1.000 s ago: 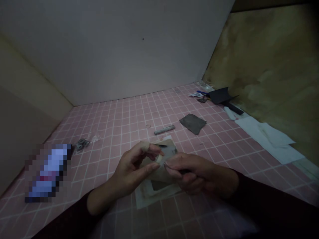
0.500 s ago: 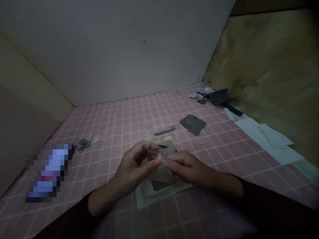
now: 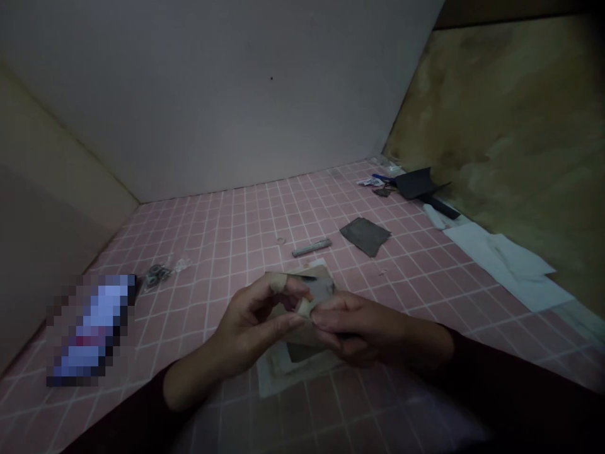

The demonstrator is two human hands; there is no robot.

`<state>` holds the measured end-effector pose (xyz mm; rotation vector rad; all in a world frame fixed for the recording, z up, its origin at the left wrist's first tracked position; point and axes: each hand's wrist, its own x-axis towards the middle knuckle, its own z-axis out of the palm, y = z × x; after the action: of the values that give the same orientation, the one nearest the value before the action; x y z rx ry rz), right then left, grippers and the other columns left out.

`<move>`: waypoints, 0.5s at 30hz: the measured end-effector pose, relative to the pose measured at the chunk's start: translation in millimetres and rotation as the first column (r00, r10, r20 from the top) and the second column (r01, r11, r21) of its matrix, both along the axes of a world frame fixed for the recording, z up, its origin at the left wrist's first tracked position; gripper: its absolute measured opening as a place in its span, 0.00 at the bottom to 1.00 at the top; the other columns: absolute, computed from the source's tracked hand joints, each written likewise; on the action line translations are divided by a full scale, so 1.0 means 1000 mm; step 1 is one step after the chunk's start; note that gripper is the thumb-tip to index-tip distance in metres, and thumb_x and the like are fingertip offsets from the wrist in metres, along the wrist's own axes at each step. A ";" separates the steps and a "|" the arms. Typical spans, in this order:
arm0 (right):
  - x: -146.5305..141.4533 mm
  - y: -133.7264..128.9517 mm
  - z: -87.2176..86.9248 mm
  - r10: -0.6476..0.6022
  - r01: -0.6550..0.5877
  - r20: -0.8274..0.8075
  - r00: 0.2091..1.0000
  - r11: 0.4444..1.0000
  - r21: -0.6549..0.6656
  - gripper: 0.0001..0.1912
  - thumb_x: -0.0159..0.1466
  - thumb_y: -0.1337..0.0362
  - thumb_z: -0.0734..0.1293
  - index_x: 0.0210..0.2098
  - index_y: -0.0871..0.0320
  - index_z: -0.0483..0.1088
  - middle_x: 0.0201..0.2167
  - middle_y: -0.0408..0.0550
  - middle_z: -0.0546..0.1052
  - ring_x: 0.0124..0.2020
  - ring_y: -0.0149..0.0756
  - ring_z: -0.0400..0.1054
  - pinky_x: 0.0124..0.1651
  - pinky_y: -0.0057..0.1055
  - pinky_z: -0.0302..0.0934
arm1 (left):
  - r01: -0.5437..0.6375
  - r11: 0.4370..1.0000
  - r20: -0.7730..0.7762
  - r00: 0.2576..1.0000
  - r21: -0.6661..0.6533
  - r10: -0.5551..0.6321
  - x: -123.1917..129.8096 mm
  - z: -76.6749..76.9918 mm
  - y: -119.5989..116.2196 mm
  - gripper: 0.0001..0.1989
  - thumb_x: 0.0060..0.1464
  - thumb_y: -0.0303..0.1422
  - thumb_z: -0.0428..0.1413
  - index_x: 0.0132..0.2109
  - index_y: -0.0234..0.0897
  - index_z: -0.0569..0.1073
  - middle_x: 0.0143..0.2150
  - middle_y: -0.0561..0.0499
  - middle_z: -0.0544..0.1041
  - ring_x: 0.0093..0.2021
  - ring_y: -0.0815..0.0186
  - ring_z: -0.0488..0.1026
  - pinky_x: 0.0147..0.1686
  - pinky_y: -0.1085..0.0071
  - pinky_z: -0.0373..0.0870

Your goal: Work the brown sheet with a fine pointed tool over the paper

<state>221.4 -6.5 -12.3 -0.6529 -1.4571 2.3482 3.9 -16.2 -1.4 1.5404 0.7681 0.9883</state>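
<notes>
My left hand [image 3: 253,325] pinches a small pale ring-like piece [image 3: 304,308] between thumb and fingertips. A tan strip of tape [image 3: 278,282] is wrapped round its index finger. Close against the piece, my right hand [image 3: 357,325] has its fingers curled and pressed together; what they grip is hidden. Both hands are above a layered pad of cloth or paper [image 3: 271,381], on which a dark grey sheet [image 3: 302,353] partly shows. Just behind the hands lies a greyish sheet with a dark edge [image 3: 324,288], partly covered.
Beyond the pad lie a grey rod-like bar [image 3: 312,247], a thin pale ring [image 3: 281,240] and dark grey sheets like sandpaper [image 3: 365,236]. A black dustpan [image 3: 418,184] and white papers [image 3: 501,265] are at right. A blurred-out phone-like device [image 3: 94,328] and small metal parts [image 3: 157,274] are left.
My right hand has turned and shifted slightly, its lower fingers now showing more below. The left fingertips and the pale piece have tilted a little. Objects on the table stay put.
</notes>
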 end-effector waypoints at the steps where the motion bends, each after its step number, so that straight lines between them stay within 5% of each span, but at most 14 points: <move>1: -0.002 -0.002 -0.001 -0.093 0.079 0.050 0.994 0.970 0.229 0.20 0.70 0.55 0.58 0.24 0.56 0.60 0.13 0.33 0.54 0.13 0.24 0.46 0.17 0.23 0.44 | -0.020 1.000 0.007 1.000 -0.015 0.020 0.001 0.000 0.000 0.10 0.55 0.27 0.62 0.45 0.38 0.75 0.40 0.50 0.75 0.40 0.67 0.72 0.41 0.73 0.71; 3: -0.005 -0.005 -0.005 -0.302 0.180 0.076 0.950 0.730 0.659 0.17 0.70 0.60 0.58 0.25 0.57 0.61 0.18 0.37 0.60 0.19 0.26 0.54 0.24 0.26 0.49 | -0.065 0.995 0.012 0.998 -0.073 0.066 0.004 -0.002 0.001 0.08 0.54 0.28 0.63 0.42 0.37 0.75 0.36 0.52 0.74 0.37 0.68 0.72 0.39 0.74 0.71; 5: -0.007 -0.007 -0.010 -0.427 0.177 0.040 0.904 0.458 0.871 0.13 0.70 0.65 0.57 0.28 0.57 0.62 0.23 0.39 0.62 0.24 0.28 0.55 0.29 0.29 0.50 | -0.106 0.983 0.003 0.994 -0.147 0.108 0.007 -0.005 0.002 0.08 0.53 0.29 0.64 0.40 0.36 0.75 0.35 0.52 0.74 0.36 0.69 0.72 0.37 0.74 0.71; 7: -0.009 -0.009 -0.013 -0.449 0.147 0.034 0.893 0.362 0.920 0.11 0.70 0.67 0.57 0.31 0.57 0.63 0.24 0.40 0.63 0.24 0.29 0.55 0.30 0.29 0.50 | -0.133 0.970 -0.005 0.991 -0.202 0.135 0.008 -0.006 0.002 0.09 0.52 0.30 0.65 0.40 0.36 0.74 0.35 0.53 0.73 0.35 0.69 0.72 0.36 0.74 0.71; 9: -0.009 -0.009 -0.012 -0.441 0.175 0.025 0.897 0.407 0.897 0.12 0.70 0.66 0.58 0.29 0.57 0.62 0.24 0.39 0.62 0.24 0.28 0.55 0.30 0.29 0.51 | -0.135 0.966 -0.009 0.991 -0.219 0.137 0.008 -0.007 0.003 0.11 0.51 0.31 0.65 0.41 0.36 0.73 0.35 0.53 0.73 0.34 0.70 0.72 0.35 0.75 0.71; 11: -0.007 -0.008 -0.007 -0.388 0.213 0.049 0.920 0.604 0.768 0.15 0.70 0.63 0.59 0.26 0.57 0.61 0.21 0.37 0.60 0.22 0.27 0.54 0.27 0.27 0.50 | -0.116 0.973 -0.015 0.993 -0.198 0.115 0.007 -0.006 0.002 0.11 0.52 0.30 0.65 0.42 0.37 0.73 0.35 0.53 0.73 0.35 0.70 0.72 0.36 0.76 0.71; 13: -0.004 -0.004 0.000 -0.234 0.182 0.071 0.970 0.886 0.426 0.18 0.70 0.58 0.58 0.25 0.57 0.60 0.16 0.34 0.56 0.16 0.25 0.49 0.20 0.24 0.46 | -0.063 0.988 -0.017 0.998 -0.143 0.062 0.003 -0.004 0.001 0.11 0.54 0.30 0.63 0.44 0.38 0.74 0.38 0.52 0.74 0.38 0.68 0.72 0.38 0.75 0.71; 14: -0.001 -0.002 0.002 -0.133 0.121 0.050 0.990 0.974 0.192 0.18 0.71 0.57 0.58 0.25 0.56 0.61 0.14 0.32 0.54 0.13 0.24 0.45 0.16 0.22 0.42 | -0.030 0.993 -0.019 0.999 -0.115 0.028 0.001 -0.003 0.001 0.11 0.55 0.29 0.62 0.46 0.38 0.74 0.40 0.51 0.74 0.40 0.68 0.73 0.40 0.74 0.71; 15: 0.001 0.001 0.003 -0.038 0.038 -0.002 0.999 0.999 -0.037 0.18 0.70 0.55 0.58 0.27 0.56 0.61 0.12 0.30 0.52 0.11 0.23 0.41 0.13 0.21 0.39 | 0.002 0.996 -0.023 1.000 -0.090 -0.004 -0.001 -0.002 0.000 0.12 0.56 0.29 0.61 0.48 0.39 0.73 0.42 0.50 0.74 0.42 0.67 0.72 0.41 0.74 0.71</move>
<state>222.2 -5.3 -9.2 -0.6804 -1.3905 2.3509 2.8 -15.8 -3.1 1.4772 0.8153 0.9231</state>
